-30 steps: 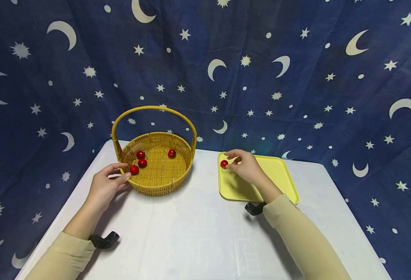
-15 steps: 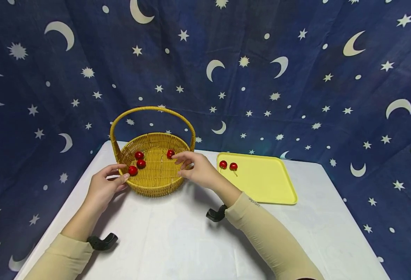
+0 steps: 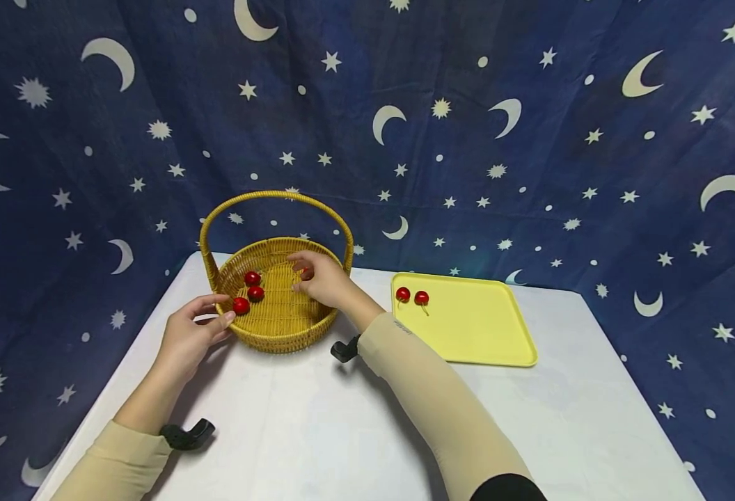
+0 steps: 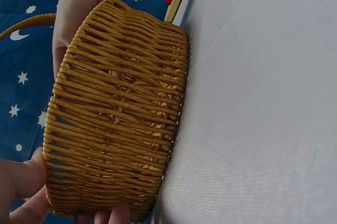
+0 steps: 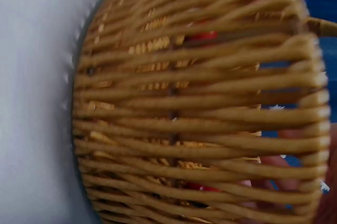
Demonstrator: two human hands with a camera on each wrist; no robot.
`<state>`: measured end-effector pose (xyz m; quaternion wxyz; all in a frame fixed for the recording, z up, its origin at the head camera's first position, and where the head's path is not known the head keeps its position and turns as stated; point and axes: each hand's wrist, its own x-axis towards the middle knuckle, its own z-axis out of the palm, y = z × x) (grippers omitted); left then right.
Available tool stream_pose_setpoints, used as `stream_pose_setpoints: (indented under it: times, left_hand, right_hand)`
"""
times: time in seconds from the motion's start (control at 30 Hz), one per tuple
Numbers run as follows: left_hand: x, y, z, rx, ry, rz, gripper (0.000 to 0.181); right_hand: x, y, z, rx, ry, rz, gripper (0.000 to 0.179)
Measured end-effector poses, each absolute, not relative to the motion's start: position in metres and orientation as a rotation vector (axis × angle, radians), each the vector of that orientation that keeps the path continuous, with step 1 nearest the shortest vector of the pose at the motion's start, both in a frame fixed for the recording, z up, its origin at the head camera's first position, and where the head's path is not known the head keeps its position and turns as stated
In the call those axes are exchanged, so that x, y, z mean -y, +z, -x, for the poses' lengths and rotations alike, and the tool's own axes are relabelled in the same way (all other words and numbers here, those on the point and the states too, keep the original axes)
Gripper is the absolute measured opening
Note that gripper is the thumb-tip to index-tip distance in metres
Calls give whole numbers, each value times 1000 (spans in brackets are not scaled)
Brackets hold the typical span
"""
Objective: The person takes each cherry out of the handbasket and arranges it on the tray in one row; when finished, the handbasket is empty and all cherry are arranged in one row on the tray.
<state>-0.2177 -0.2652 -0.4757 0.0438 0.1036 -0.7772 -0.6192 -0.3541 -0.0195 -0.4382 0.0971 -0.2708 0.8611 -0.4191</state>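
A yellow-brown wicker basket [image 3: 280,342] with a tall arched handle stands at the left of the table. My left hand [image 3: 188,337] holds its left rim, with thumb and fingers against the weave in the left wrist view. Three red cherries [image 3: 255,293] lie inside at the left. My right hand [image 3: 326,282] is over the right side of the basket's inside, its curved fingers apart around another cherry [image 3: 307,270] that the hand mostly hides. Through the blurred weave in the right wrist view, red patches and fingers [image 5: 279,166] show; contact with the cherry is unclear.
A shallow yellow tray [image 3: 480,323] lies right of the basket, with two stemmed cherries [image 3: 421,298] near its left end. White cloth [image 3: 305,431] covers the table. A dark blue curtain [image 3: 530,139] with moons and stars hangs behind.
My right hand has let go of a cherry on the tray and moved left into the basket, to the cherry on its right side. The left hand has stayed at the rim.
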Motion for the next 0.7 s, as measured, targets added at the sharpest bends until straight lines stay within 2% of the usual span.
stream_pose_setpoints:
  times: [0.4, 0.7]
  left_hand:
    - [267, -472, 217, 2388, -1864, -325, 50]
    - [267, -475, 219, 2396, -1873, -329, 51]
  right_hand:
    - [38, -444, 367, -2757, -753, 705, 66]
    - [43, -452, 367, -2730, -601, 767, 47]
